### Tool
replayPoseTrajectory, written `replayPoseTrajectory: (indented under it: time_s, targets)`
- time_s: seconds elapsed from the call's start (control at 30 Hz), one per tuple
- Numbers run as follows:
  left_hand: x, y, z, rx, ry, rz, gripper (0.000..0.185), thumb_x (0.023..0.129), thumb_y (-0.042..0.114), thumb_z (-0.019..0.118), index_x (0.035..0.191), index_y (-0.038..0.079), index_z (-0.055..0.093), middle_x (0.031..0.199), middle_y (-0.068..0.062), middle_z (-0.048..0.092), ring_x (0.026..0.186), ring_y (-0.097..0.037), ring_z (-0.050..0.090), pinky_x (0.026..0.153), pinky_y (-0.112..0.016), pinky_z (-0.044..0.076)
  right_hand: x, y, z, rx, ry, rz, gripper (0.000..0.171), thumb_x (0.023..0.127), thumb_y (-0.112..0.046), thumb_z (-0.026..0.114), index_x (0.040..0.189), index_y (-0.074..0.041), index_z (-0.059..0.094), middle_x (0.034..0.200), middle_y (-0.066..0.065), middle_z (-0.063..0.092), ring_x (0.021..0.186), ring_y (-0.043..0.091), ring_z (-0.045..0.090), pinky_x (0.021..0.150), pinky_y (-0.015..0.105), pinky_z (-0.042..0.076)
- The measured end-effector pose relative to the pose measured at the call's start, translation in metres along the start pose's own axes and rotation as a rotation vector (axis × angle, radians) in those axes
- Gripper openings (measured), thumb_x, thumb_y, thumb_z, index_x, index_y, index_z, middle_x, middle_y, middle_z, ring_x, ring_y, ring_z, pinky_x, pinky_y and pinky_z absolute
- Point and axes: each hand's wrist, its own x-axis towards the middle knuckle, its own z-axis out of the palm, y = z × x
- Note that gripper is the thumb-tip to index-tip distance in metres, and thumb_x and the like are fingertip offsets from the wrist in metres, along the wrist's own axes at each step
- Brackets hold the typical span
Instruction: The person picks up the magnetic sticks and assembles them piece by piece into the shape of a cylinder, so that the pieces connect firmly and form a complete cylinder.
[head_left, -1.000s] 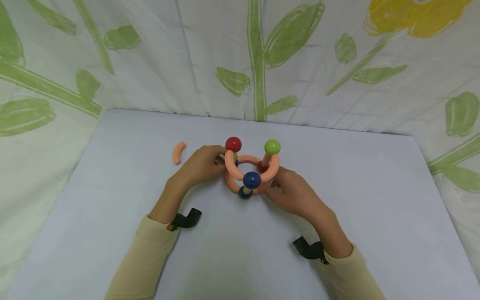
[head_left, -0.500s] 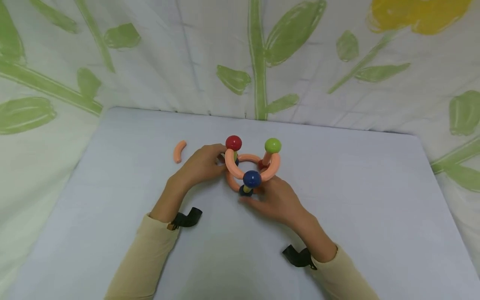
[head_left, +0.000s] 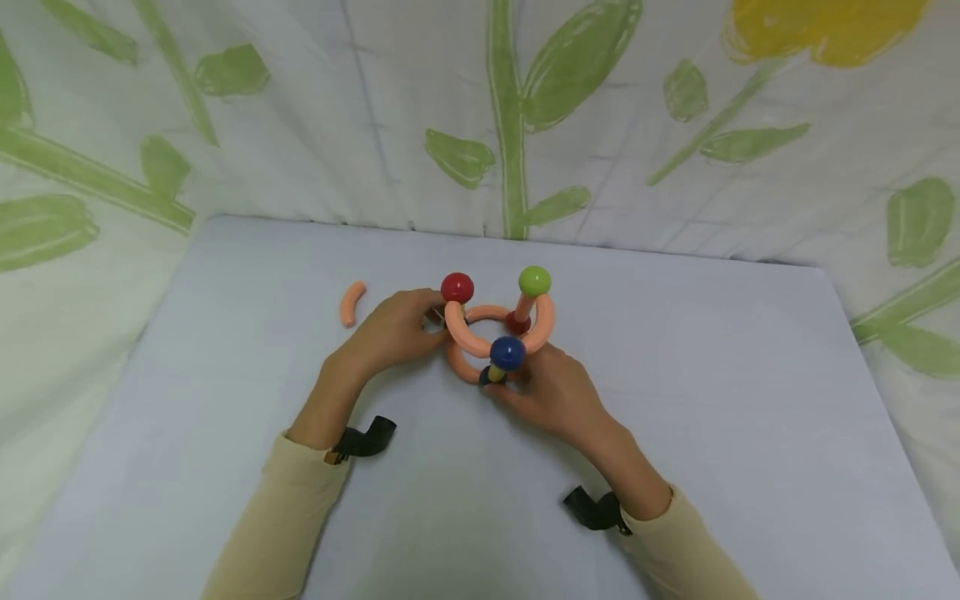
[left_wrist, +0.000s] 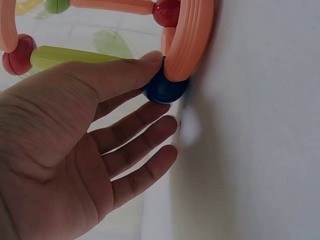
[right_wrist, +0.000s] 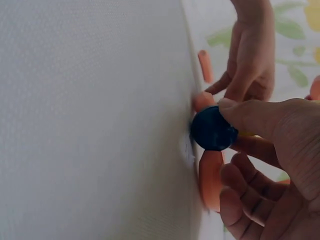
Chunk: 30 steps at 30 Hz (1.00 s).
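A toy frame of curved peach sticks (head_left: 467, 333) and coloured balls stands on the table. On top are a red ball (head_left: 457, 288), a green ball (head_left: 535, 281) and a blue ball (head_left: 507, 353), each on an upright rod. Two curved sticks link them. Below lies a ring of curved sticks with balls at the joints. My left hand (head_left: 397, 331) pinches a lower blue ball (left_wrist: 167, 87) between thumb and forefinger, its other fingers extended. At the front, my right hand (head_left: 561, 392) pinches another lower blue ball (right_wrist: 213, 128).
One loose curved peach stick (head_left: 352, 304) lies left of the frame, behind my left hand. The white table (head_left: 450, 500) ends at the back against a white curtain (head_left: 315, 150) painted with green leaves and a yellow flower.
My right hand has moved from the frame's right side to the front lower blue ball and now grips it. The frame's top has shifted slightly. My left hand keeps its hold.
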Motion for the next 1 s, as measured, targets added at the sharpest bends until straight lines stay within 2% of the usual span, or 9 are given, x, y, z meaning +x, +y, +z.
replayPoseTrajectory:
  time_s: [0.17, 0.4, 0.53, 0.63, 0.77, 1.0]
  targets:
    - [-0.002, 0.002, -0.003, 0.012, -0.022, 0.014, 0.029, 0.094, 0.02, 0.08, 0.121, 0.011, 0.074, 0.113, -0.006, 0.077, 0.109, -0.026, 0.071, 0.101, -0.046, 0.056, 0.0, 0.003, -0.004, -0.015, 0.003, 0.024, 0.017, 0.086, -0.028, 0.089, 0.094, -0.023, 0.075, 0.088, -0.002, 0.07, 0.08, 0.012, 0.061, 0.071, 0.03, 0.051]
    - [-0.004, 0.003, -0.006, 0.024, -0.035, 0.025, 0.029, 0.093, 0.02, 0.082, 0.12, 0.012, 0.075, 0.108, -0.005, 0.078, 0.106, -0.025, 0.072, 0.1, -0.047, 0.056, 0.0, 0.009, -0.009, -0.045, 0.013, 0.019, 0.018, 0.087, -0.024, 0.087, 0.098, -0.017, 0.076, 0.095, 0.003, 0.072, 0.085, 0.016, 0.067, 0.073, 0.032, 0.056]
    - [-0.005, 0.005, -0.006, 0.029, -0.05, 0.01, 0.024, 0.092, 0.02, 0.084, 0.114, 0.012, 0.076, 0.105, -0.003, 0.079, 0.105, -0.022, 0.073, 0.1, -0.045, 0.056, 0.0, 0.011, -0.013, -0.042, 0.019, 0.005, 0.045, 0.087, -0.023, 0.087, 0.129, -0.011, 0.073, 0.101, 0.004, 0.073, 0.087, 0.018, 0.069, 0.073, 0.034, 0.057]
    - [-0.007, 0.008, -0.007, 0.034, -0.066, -0.001, 0.023, 0.091, 0.02, 0.085, 0.111, 0.012, 0.077, 0.102, -0.001, 0.08, 0.102, -0.021, 0.074, 0.099, -0.044, 0.056, 0.0, 0.014, -0.015, -0.04, 0.025, -0.004, 0.059, 0.087, -0.02, 0.086, 0.141, -0.01, 0.066, 0.104, 0.004, 0.074, 0.087, 0.019, 0.071, 0.073, 0.035, 0.058]
    - [-0.01, 0.013, -0.01, 0.049, -0.08, -0.003, 0.023, 0.09, 0.021, 0.087, 0.11, 0.012, 0.078, 0.1, 0.0, 0.08, 0.099, -0.019, 0.074, 0.097, -0.043, 0.057, 0.001, 0.017, -0.018, -0.042, 0.034, 0.008, 0.04, 0.088, -0.02, 0.086, 0.124, -0.01, 0.072, 0.104, 0.005, 0.075, 0.088, 0.02, 0.072, 0.074, 0.037, 0.06]
    - [-0.012, 0.02, -0.01, 0.116, -0.091, -0.019, 0.028, 0.087, 0.028, 0.089, 0.107, 0.012, 0.079, 0.102, -0.003, 0.079, 0.097, -0.022, 0.071, 0.093, -0.044, 0.057, 0.002, 0.022, -0.021, -0.038, 0.081, 0.006, 0.03, 0.088, -0.02, 0.086, 0.113, -0.011, 0.072, 0.102, 0.007, 0.076, 0.088, 0.023, 0.074, 0.072, 0.04, 0.061]
